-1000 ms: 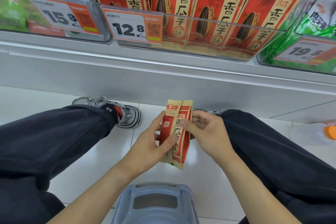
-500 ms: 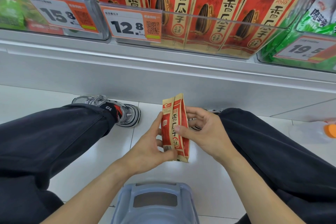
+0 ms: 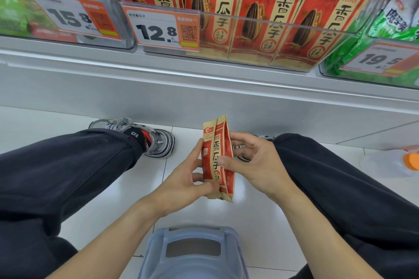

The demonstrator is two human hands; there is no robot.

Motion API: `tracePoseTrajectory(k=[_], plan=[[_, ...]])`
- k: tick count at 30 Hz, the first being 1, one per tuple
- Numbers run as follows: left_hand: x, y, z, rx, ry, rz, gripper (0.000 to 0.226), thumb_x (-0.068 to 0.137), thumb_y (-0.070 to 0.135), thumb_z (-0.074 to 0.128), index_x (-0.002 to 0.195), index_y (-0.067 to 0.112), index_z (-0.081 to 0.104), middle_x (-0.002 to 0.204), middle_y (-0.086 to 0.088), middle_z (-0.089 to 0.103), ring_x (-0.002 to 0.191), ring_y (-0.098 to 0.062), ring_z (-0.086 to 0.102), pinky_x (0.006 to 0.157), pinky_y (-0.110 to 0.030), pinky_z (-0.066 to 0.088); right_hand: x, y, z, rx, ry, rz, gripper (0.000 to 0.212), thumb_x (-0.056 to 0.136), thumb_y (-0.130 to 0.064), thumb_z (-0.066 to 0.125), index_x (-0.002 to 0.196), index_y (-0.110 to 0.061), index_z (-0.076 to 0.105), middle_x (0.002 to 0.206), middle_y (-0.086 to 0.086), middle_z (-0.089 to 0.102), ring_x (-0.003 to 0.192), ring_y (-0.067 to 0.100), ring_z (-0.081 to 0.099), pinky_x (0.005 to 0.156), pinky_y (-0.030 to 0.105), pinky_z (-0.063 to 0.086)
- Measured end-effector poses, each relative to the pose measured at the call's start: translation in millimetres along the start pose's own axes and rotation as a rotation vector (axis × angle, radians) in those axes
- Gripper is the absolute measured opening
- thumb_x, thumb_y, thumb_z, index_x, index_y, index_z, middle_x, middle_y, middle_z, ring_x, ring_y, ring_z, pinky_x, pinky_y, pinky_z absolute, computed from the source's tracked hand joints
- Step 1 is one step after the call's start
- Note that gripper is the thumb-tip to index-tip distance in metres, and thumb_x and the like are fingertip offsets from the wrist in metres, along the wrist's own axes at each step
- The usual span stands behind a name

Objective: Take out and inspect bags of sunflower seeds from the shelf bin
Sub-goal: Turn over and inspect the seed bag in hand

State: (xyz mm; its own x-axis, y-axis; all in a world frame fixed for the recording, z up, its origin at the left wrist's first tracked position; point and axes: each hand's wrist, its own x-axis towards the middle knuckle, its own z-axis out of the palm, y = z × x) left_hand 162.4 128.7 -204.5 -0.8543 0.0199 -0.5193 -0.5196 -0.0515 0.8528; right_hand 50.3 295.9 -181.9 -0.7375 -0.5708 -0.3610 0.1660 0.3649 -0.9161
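Hands (image 3: 226,172) around upright seed bag (image 3: 218,158) (between knees)

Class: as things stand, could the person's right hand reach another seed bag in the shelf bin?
Probably not yet: the right hand grips the seed bag, as does the left hand. The shelf bin is open-topped.

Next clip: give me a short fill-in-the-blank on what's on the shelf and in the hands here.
1. The price tag in front of the red shelf bags reads ____.
2. The small red bag is held by ____ hands: left hand, right hand.
3. The bottle cap on the floor at far right is ____.

Missing words: 12.8; both; orange
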Motion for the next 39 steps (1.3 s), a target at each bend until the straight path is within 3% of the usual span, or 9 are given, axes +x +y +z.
tracePoseTrajectory(k=[4,7,12,17,20,24,31,34,39], plan=[[-1.8,3.7,2.7,-0.09,-0.039,0.039,0.089,0.08,0.051,0.079,0.153,0.049,0.026,0.123,0.001,0.067,0.109,-0.023,0.07,0.095,-0.048,0.057,-2.2,-2.5,6.8,0.107,-0.066,-0.025,0.037,0.086,-0.021,0.079,0.122,-0.021,0.072,0.114,-0.004,0.075,0.098,0.019,0.073,0.08,0.036,0.063],[-2.8,3.9,5.9,-0.089,-0.034,0.03,0.058,0.085,0.057,0.072,0.136,0.043,0.049,0.119,-0.03,0.065,0.107,-0.049,0.065,0.097,-0.063,0.05,-2.9,2.3,15.1,0.071,-0.09,-0.02,0.026,0.095,-0.016,0.069,0.121,-0.016,0.073,0.116,0.001,0.072,0.096,0.019,0.072,0.076,0.03,0.061],[-0.6,3.8,4.7,-0.118,0.184,0.04,0.032,0.09,0.036,0.064,0.115,0.017,0.068,0.103,-0.004,0.078,0.099,-0.026,0.074,0.086,-0.034,0.061,1.1,5.6,12.8,0.006,0.07,0.025,0.029,0.089,-0.013,0.077,0.116,-0.022,0.071,0.107,-0.005,0.071,0.093,0.011,0.068,0.08,0.03,0.061],[-3.3,12.1,2.7,-0.056,0.273,0.099,0.041,0.09,0.045,0.049,0.1,0.013,0.072,0.089,-0.002,0.079,0.081,-0.02,0.077,0.073,-0.027,0.061,0.0,-1.7,6.5,0.0,0.106,0.158,0.064,0.08,-0.025,0.085,0.131,-0.032,0.046,0.122,-0.011,0.063,0.108,0.011,0.067,0.088,0.031,0.059],[-9.3,15.7,-0.2,0.071,0.317,0.147,0.047,0.092,0.052,0.039,0.092,0.016,0.071,0.083,0.001,0.078,0.074,-0.016,0.074,0.068,-0.029,0.059,-2.4,-9.4,3.8,0.134,-0.039,0.176,0.05,0.084,-0.022,0.08,0.128,-0.018,0.057,0.113,0.001,0.074,0.1,0.021,0.075,0.087,0.043,0.062],[-21.0,29.3,-11.7,0.305,0.36,0.252,0.048,0.096,0.056,0.03,0.07,0.026,0.057,0.064,0.013,0.067,0.053,-0.006,0.058,0.052,-0.023,0.043,-9.1,-26.8,0.7,0.127,-0.103,0.1,0.044,0.079,-0.023,0.08,0.117,-0.01,0.064,0.107,0.005,0.077,0.096,0.023,0.076,0.081,0.036,0.063],[-36.1,81.6,-58.7,0.806,0.521,0.47,0.057,0.082,0.089,0.014,0.092,0.046,0.049,0.078,0.029,0.064,0.069,-0.004,0.061,0.058,-0.016,0.043,-11.8,-88.0,-2.8,0.186,-0.117,-0.114,0.04,0.074,-0.016,0.08,0.112,-0.011,0.068,0.106,0.006,0.078,0.098,0.025,0.076,0.084,0.038,0.062],[-46.2,117.5,-71.7,0.764,0.685,0.66,0.039,0.095,0.07,0.029,0.105,0.042,0.054,0.092,0.035,0.065,0.081,0.009,0.061,0.069,-0.009,0.042,-14.5,-121.6,-0.2,0.222,0.062,-0.308,0.025,0.065,-0.015,0.08,0.088,-0.016,0.071,0.092,0.0,0.08,0.088,0.016,0.077,0.077,0.026,0.06],[-51.7,182.9,-102.3,0.621,0.946,0.995,0.017,0.1,0.018,0.049,0.113,0.016,0.06,0.101,0.008,0.058,0.094,-0.003,0.056,0.084,-0.017,0.043,-18.3,-179.6,-3.1,0.193,0.438,-0.8,0.025,0.071,-0.007,0.078,0.09,-0.008,0.063,0.085,-0.015,0.077,0.083,0.002,0.073,0.075,0.017,0.056]])
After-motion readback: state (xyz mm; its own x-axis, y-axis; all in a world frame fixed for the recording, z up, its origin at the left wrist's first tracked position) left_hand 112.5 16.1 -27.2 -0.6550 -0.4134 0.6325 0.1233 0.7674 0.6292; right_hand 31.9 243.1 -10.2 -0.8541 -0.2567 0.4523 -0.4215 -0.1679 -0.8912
